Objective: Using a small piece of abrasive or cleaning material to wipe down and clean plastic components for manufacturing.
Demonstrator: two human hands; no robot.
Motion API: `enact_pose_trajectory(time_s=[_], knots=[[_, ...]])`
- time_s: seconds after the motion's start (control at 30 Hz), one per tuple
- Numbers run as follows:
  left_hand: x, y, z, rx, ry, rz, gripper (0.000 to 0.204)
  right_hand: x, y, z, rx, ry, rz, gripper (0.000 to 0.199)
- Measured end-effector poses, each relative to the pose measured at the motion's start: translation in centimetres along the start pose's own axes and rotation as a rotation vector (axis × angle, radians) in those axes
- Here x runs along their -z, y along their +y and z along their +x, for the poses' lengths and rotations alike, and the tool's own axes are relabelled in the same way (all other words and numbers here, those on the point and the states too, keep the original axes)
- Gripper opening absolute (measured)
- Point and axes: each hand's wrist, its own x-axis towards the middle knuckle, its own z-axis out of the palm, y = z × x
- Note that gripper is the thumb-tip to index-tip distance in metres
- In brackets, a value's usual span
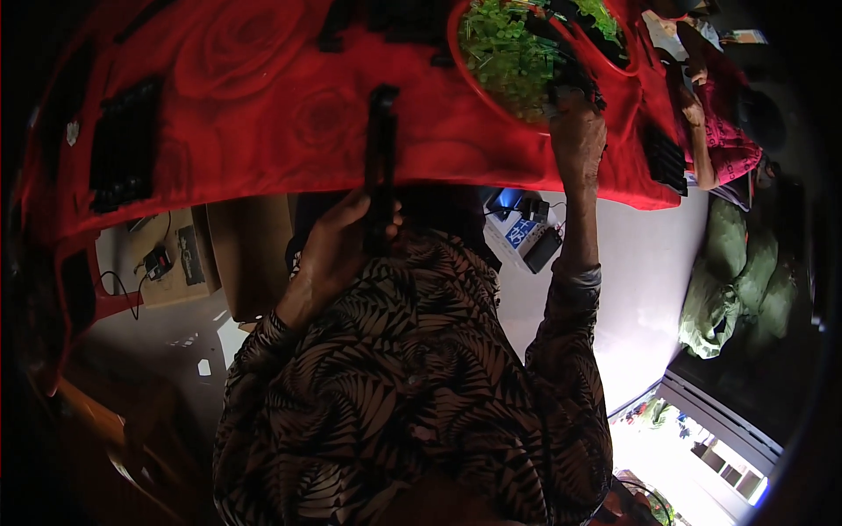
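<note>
My left hand (338,235) is closed round the lower end of a long, narrow black strip (380,145), close to my body. The strip stands nearly upright in view, its upper part over the red rose-patterned tablecloth (281,114). My right hand (579,140) reaches to the near side of a red-rimmed basin (455,53). Small bright green pieces (509,57) fill much of the basin. The fingers of my right hand are curled downward among dark shapes there, and what they hold is hidden.
Black strips (127,145) lie in a stack at the table's left, with further black parts (665,162) at its right edge. Another person's arm (697,131) rests at the right. Below stand a cardboard box (250,254), a carton with small devices (519,232) and green sacks (732,272).
</note>
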Motion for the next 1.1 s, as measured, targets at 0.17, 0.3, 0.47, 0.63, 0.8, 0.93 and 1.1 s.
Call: enact_pose_trajectory(time_s=[0.17,0.3,0.47,0.63,0.8,0.93,1.1], knots=[[-0.9,1.1,-0.1,0.061,0.053,-0.012,0.042,-0.2,0.0,-0.1,-0.033,0.004,0.015,0.016],[-2.1,1.4,-1.0,0.073,0.097,0.093,0.044,0.0,-0.7,-0.8,-0.024,0.053,-0.037,0.021],[-1.2,0.8,-0.8,0.048,0.082,0.343,0.039,-0.3,-0.4,-1.7,0.157,0.344,-0.015,0.014],[-2.2,0.9,-0.3,-0.125,0.066,0.574,0.029,2.2,-6.7,-6.8,-0.301,-0.187,1.361,0.03],[-3.1,1.0,0.7,-0.307,0.117,0.688,0.018,3.6,-11.7,-10.4,-0.507,-0.497,1.594,0.031],[-3.1,1.0,1.2,-0.314,0.213,0.756,0.029,1.9,-12.3,-11.8,-0.403,-0.542,1.611,0.03],[-2.8,0.6,1.2,-0.315,0.25,0.662,0.03,-0.9,-11.3,-14.0,-0.349,-0.487,1.974,0.042]])
